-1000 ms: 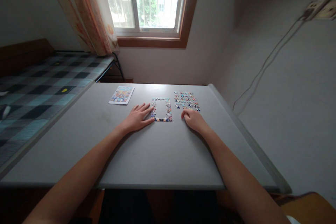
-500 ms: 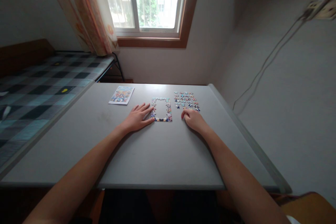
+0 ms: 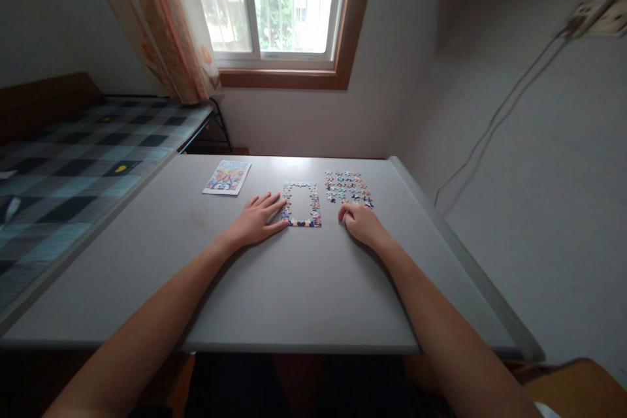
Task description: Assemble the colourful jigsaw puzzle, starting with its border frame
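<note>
A rectangular puzzle border [image 3: 302, 223] lies on the table with bare tabletop showing inside it. My left hand [image 3: 257, 219] rests flat and spread, its fingertips touching the border's left side. Right of the border, loose puzzle pieces [image 3: 347, 186] are laid out in rows. My right hand [image 3: 360, 222] is at the near side of these pieces, its fingers curled together; whatever they may hold is hidden. A printed picture card [image 3: 226, 177] lies farther back on the left.
The light grey table [image 3: 304, 300] reaches toward the wall below a window [image 3: 289, 6]. A bed with a checked cover [image 3: 98, 144] stands at the left. Along the right wall hangs a cable [image 3: 494, 117] from a socket [image 3: 585, 16].
</note>
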